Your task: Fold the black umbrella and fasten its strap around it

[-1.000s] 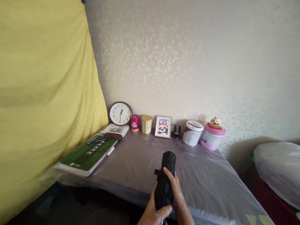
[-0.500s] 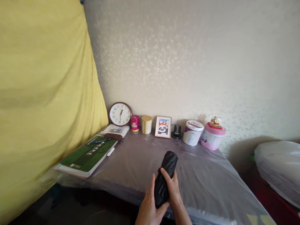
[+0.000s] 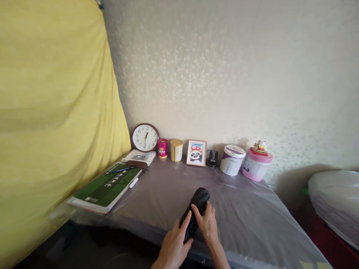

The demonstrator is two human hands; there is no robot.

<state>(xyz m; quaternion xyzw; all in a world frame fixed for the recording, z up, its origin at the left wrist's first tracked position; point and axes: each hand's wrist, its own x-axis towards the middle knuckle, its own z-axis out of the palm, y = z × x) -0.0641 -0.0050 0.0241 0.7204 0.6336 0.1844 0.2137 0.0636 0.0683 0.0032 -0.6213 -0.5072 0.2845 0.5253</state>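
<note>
A folded black umbrella (image 3: 201,196) slants over the front edge of the covered table, its rounded end pointing away from me. My left hand (image 3: 175,241) holds its lower part from the left, with the thumb near the lower end. Higher up, my right hand (image 3: 206,223) grips it from the right, its thumb across the top and its fingers curled along the far side. Both hands cover part of the umbrella. Whether its far end rests on the table I cannot tell.
Along the wall stand a clock (image 3: 145,137), a pink tin (image 3: 162,148), a yellow can (image 3: 176,150), a framed panda picture (image 3: 196,153), a black stapler-like object (image 3: 212,158) and two tubs (image 3: 232,161). A green book (image 3: 110,188) lies left, beside the yellow curtain (image 3: 54,99).
The umbrella has tipped lower toward the table. My left hand has shifted left and its fingers lie further over the umbrella. The camera view has moved slightly.
</note>
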